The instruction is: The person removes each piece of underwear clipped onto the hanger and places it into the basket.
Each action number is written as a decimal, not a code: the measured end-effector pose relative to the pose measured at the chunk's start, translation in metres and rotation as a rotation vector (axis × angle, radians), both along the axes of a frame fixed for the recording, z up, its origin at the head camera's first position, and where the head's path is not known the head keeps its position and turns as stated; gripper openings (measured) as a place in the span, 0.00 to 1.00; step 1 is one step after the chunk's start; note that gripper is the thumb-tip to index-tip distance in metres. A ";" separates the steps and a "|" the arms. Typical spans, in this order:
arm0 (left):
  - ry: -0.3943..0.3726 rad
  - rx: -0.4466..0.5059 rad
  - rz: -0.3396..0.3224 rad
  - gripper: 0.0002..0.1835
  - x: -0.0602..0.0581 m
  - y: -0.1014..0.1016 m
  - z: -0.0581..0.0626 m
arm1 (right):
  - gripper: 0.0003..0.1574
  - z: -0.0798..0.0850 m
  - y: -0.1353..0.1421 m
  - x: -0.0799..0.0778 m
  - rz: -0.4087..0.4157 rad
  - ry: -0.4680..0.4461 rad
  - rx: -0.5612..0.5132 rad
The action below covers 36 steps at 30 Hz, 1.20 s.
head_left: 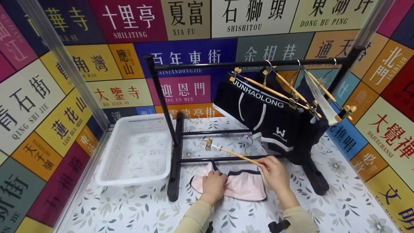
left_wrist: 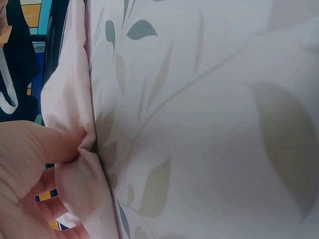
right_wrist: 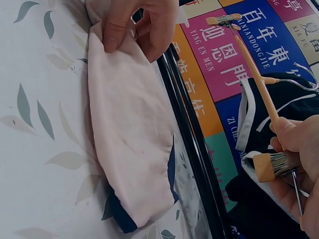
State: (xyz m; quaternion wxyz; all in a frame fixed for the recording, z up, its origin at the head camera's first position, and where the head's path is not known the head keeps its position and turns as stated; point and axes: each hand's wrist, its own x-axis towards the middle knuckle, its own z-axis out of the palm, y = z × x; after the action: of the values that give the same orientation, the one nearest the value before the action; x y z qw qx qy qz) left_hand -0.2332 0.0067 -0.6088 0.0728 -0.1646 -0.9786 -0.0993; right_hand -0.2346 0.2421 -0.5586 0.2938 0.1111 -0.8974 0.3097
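Note:
My left hand (head_left: 214, 186) pinches the middle of a pale pink cloth garment with dark trim (head_left: 247, 187) on the patterned tabletop. In the left wrist view the thumb presses a fold into the pink cloth (left_wrist: 70, 94). My right hand (head_left: 275, 173) grips one end of a wooden clip hanger (head_left: 237, 154), held tilted just above the garment. Seen from the right wrist, one hanger clip (right_wrist: 224, 21) is at the far end and another clip (right_wrist: 271, 166) sits by the right fingers. Nothing hangs from this hanger.
A black rack (head_left: 207, 67) stands behind the hands. On its right side hang dark boxer briefs with white trim (head_left: 258, 110) and other dark garments on wooden clip hangers. A white plastic basket (head_left: 103, 168) sits at the left. Sign-covered panels (head_left: 181, 87) close off the back and sides.

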 end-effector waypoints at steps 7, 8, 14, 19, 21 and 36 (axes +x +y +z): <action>0.063 0.016 -0.012 0.06 0.000 -0.001 0.001 | 0.09 0.000 0.001 0.001 -0.008 0.017 -0.009; 0.071 0.018 -0.015 0.06 0.000 -0.002 0.001 | 0.09 0.000 0.001 0.001 -0.008 0.018 -0.010; 0.091 0.030 -0.026 0.07 -0.002 -0.004 -0.001 | 0.09 0.001 0.002 0.001 -0.005 0.018 -0.009; 0.106 0.057 -0.038 0.08 -0.004 -0.008 -0.002 | 0.10 0.002 0.004 0.001 -0.004 0.016 -0.014; 0.118 0.074 -0.046 0.07 -0.005 -0.010 -0.002 | 0.10 0.002 0.005 0.001 -0.005 0.018 -0.014; 0.157 0.175 -0.089 0.05 -0.002 -0.025 0.016 | 0.11 0.000 0.009 0.004 -0.025 -0.005 -0.025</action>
State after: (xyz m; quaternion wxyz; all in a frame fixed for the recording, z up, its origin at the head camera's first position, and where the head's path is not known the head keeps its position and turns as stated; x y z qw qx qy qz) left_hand -0.2352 -0.0181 -0.5923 0.1586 -0.2080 -0.9493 -0.1744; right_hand -0.2308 0.2507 -0.5587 0.2969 0.0953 -0.8956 0.3174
